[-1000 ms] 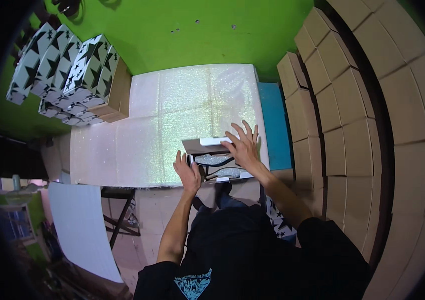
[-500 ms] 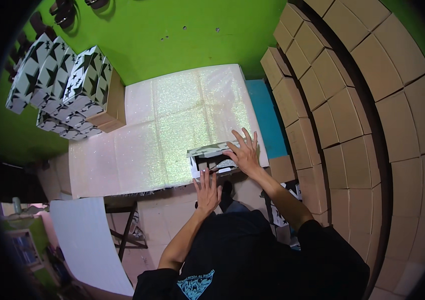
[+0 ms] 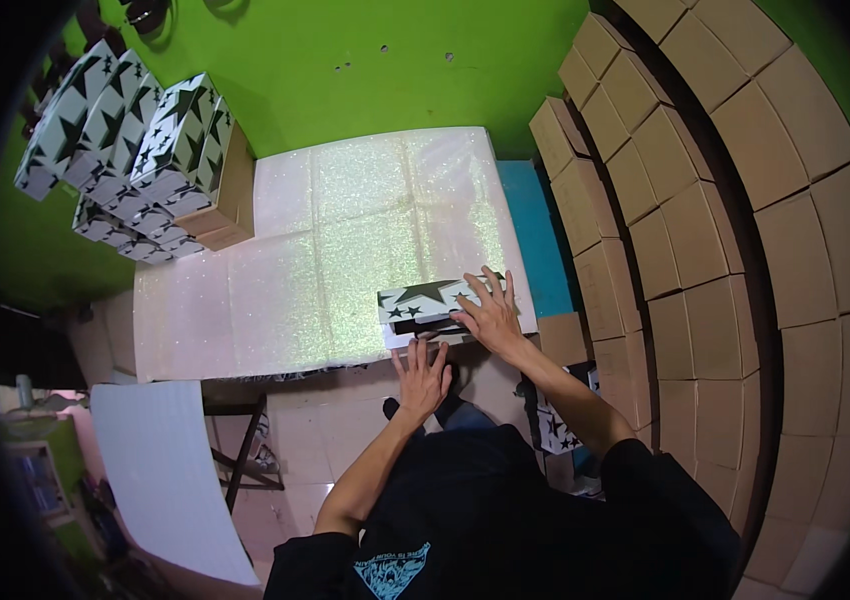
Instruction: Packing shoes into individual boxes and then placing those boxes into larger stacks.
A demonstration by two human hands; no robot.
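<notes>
A white box with dark stars (image 3: pixel 415 297) lies at the near right edge of the table, its hinged lid tilted partway down. A narrow dark gap shows along its front; what is inside is mostly hidden. My right hand (image 3: pixel 491 320) is spread over the right part of the lid, fingers apart and pressing on it. At the box's front left edge rests my left hand (image 3: pixel 421 380), palm down with its fingers stretched out against the near wall.
The table wears a shiny, pale sequined cloth (image 3: pixel 360 210). Star-patterned boxes (image 3: pixel 170 150) are stacked at its left end beside a green wall (image 3: pixel 425 85). Plain brown cartons (image 3: pixel 690 240) rise along the right. A white board (image 3: pixel 165 480) stands at the lower left.
The box's lid has swung down toward me, so its starred top shows and the opening has narrowed. My right hand moved with it; my left hand stays at the front edge.
</notes>
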